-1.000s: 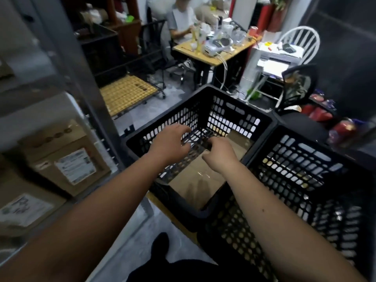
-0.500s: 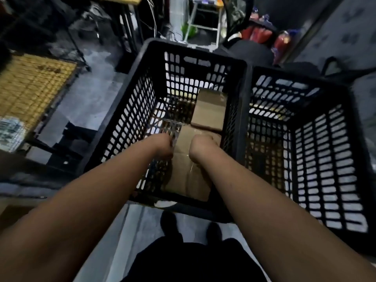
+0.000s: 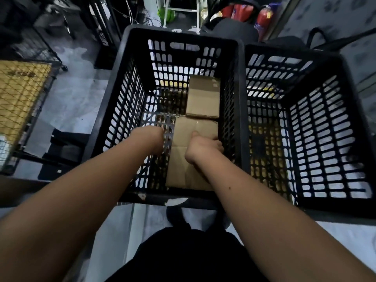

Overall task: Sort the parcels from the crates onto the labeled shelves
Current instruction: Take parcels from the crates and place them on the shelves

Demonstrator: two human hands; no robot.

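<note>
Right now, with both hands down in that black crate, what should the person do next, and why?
Probably lift the near parcel straight up. The right hand already grips its right edge, the left hand is at its left side, and the far parcel lies beyond, out of the way.

Your two bare arms reach down into the left black crate (image 3: 126, 82), where two cardboard parcels lie end to end along its right wall. Your right hand (image 3: 203, 146) rests on the near parcel (image 3: 184, 159), fingers curled at its right edge; your left hand (image 3: 151, 140) is beside its left edge (fingers hidden). The far parcel (image 3: 203, 98) lies untouched. A second black crate (image 3: 335, 110) stands just beside, on the right.
</note>
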